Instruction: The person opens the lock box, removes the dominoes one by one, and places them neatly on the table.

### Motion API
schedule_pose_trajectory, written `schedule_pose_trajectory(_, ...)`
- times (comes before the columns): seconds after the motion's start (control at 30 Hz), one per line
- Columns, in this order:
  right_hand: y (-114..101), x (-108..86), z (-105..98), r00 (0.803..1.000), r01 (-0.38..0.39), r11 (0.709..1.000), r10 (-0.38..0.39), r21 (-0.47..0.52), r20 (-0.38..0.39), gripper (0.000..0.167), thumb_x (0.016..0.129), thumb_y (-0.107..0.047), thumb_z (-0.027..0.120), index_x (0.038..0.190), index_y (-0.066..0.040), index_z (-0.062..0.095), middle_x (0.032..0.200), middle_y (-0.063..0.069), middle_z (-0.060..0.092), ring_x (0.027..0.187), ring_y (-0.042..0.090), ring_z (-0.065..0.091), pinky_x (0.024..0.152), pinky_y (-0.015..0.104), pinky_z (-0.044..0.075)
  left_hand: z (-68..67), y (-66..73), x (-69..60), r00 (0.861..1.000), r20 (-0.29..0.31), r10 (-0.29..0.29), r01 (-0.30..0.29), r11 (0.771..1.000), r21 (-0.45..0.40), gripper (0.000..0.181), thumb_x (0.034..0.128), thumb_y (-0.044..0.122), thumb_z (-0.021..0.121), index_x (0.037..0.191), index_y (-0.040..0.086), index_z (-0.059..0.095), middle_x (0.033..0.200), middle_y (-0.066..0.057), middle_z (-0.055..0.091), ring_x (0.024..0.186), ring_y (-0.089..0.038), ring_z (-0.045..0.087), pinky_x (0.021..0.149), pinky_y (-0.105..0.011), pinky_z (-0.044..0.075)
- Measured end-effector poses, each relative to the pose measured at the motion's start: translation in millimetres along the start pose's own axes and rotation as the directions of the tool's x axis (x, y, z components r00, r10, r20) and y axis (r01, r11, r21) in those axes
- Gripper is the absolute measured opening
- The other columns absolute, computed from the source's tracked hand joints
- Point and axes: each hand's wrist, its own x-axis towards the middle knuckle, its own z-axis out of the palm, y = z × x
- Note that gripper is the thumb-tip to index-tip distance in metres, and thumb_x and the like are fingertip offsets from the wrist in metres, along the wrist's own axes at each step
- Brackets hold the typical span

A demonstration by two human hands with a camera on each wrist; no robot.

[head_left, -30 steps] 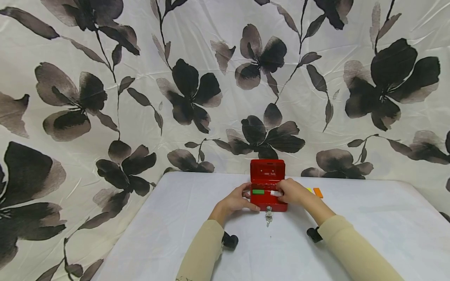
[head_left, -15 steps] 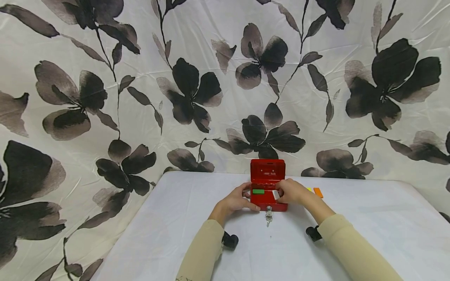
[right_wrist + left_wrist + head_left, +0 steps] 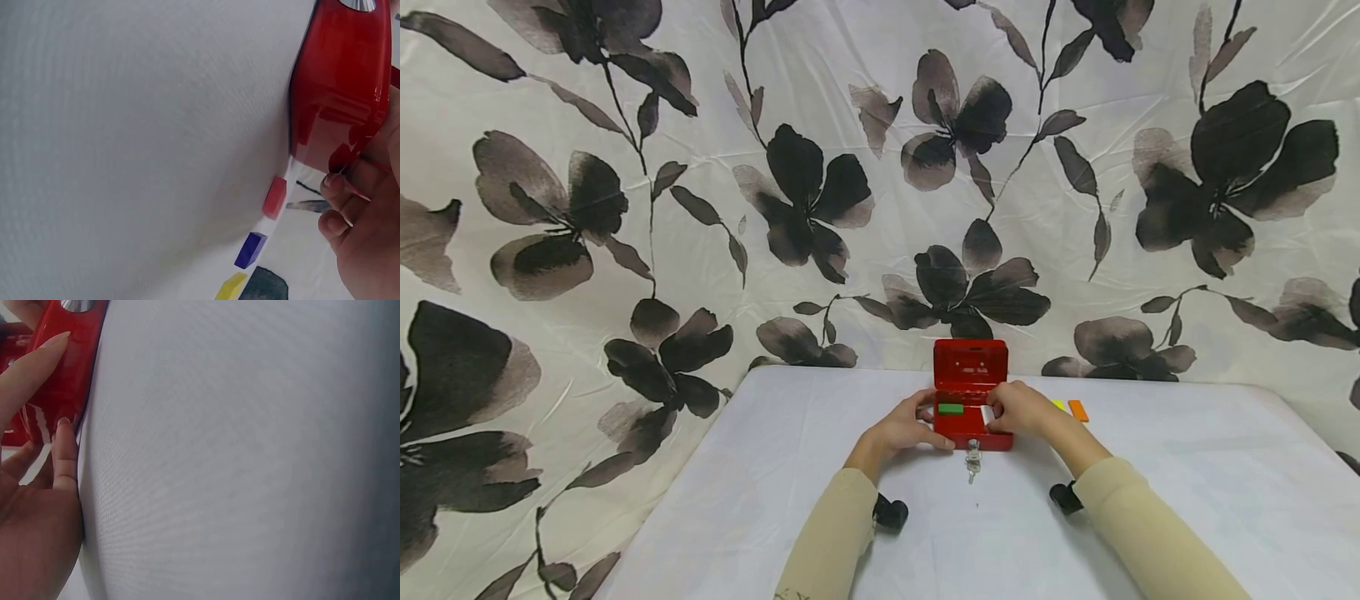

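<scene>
A red cash box (image 3: 997,442) stands on the white table with its lid (image 3: 972,360) raised, and a set of keys (image 3: 973,463) hangs at its front lock. Inside, at the left, lies a green block (image 3: 951,409). My left hand (image 3: 897,429) holds the box's left side, with the thumb (image 3: 39,369) on the front wall and the other fingers around the side. Over the right part of the box, my right hand (image 3: 1028,410) pinches a white block (image 3: 987,414), partly hidden by the fingers. The right wrist view shows the box's outer wall (image 3: 340,75), but not the white block.
Right of the box, partly behind my right forearm, lie a yellow block (image 3: 1059,405) and an orange block (image 3: 1078,411). The right wrist view shows a red block (image 3: 275,197) and a purple block (image 3: 250,250) in that row. A floral cloth (image 3: 805,200) hangs behind the table.
The white block has turned from lying crosswise to pointing lengthwise in my right fingers, and these have shifted slightly left. My left hand and the box have stayed put.
</scene>
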Motion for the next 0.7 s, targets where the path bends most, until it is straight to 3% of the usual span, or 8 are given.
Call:
schedule_pose_trajectory(0.37, -1.2, 2.6, 2.8, 0.998, -0.067, 0.998, 0.066, -0.017, -0.017, 0.019, 0.085, -0.022, 0.084, 0.083, -0.009, 0.07, 0.064, 0.001, 0.055, 0.066, 0.017, 0.051, 0.06, 0.029, 0.043, -0.5, 0.4, -1.6, 1.0, 0.001, 0.006, -0.006, 1.0, 0.005, 0.092, 0.0745, 0.012, 0.091, 0.153, 0.021, 0.045, 0.131, -0.002, 0.059, 0.115, -0.026, 0.051, 0.103, -0.049, 0.048)
schedule_pose_trajectory(0.7, -6.1, 1.4, 3.6, 0.997, -0.061, 0.997, 0.059, -0.044, -0.045, 0.025, 0.085, -0.024, 0.085, 0.077, -0.009, 0.066, 0.062, 0.0, 0.056, 0.062, 0.016, 0.051, 0.057, 0.028, 0.043, -1.5, 1.7, -1.4, 1.0, -0.001, 0.0, 0.0, 1.0, 0.011, 0.092, 0.074, 0.013, 0.092, 0.152, 0.021, 0.045, 0.13, -0.002, 0.059, 0.114, -0.025, 0.051, 0.101, -0.049, 0.049)
